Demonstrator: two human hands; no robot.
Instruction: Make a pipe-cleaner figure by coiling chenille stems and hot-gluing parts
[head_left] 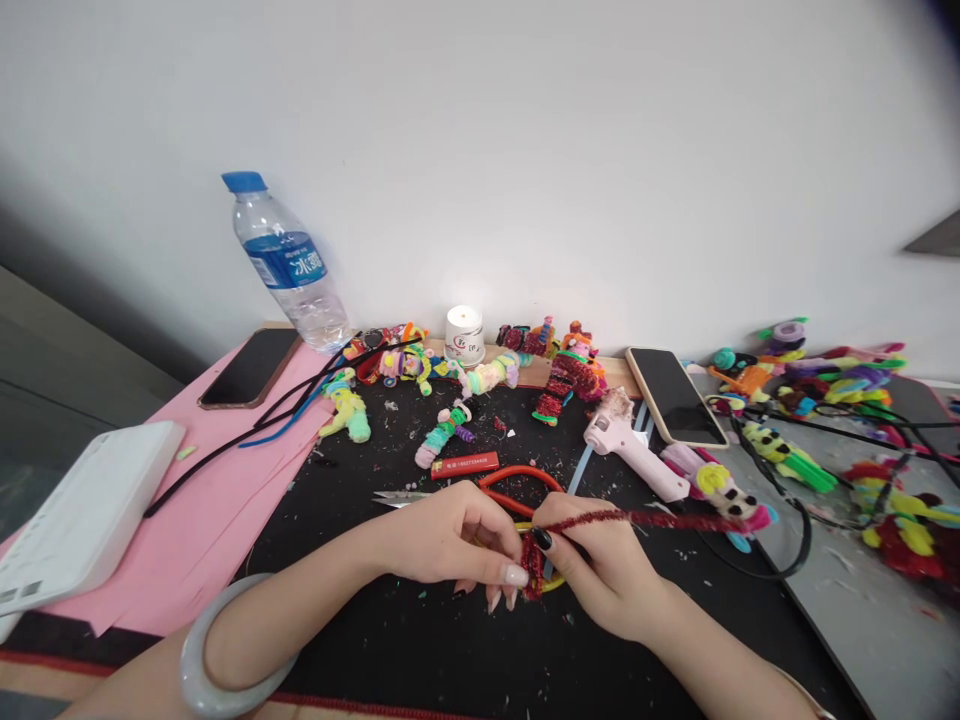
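Both hands work close together over the dark mat (360, 640), and I take them as the centre of my clock. The left hand (465, 540), with a pale bangle (199, 640) on its arm, pinches the bunched end of a red fuzzy stem (637, 517) between thumb and fingers. The right hand (600, 565) grips the same stem between thumb and bent forefinger, and its long free part runs out toward three o'clock. Something yellow shows between the hands, but I cannot tell its shape.

Nearest in the way are the scissors (510, 476): their red handles lie just beyond the hands at twelve o'clock, partly hidden, and the blades point to nine. At eleven o'clock rests a red lighter-like piece (465, 466). Between one and two lies a pink glue gun (637, 450), near a light-framed phone (675, 395). Small fuzzy figures crowd the far edge, among them a dark red one (566, 380) at about half past twelve; a white cup (465, 338) stands at eleven.

Toward ten to eleven, a water bottle (289, 265) leans at the wall, and a dark phone (250, 368) lies on pink paper (217, 480). Black cables (247, 440) cross this paper, and at nine sits a white box (90, 510).
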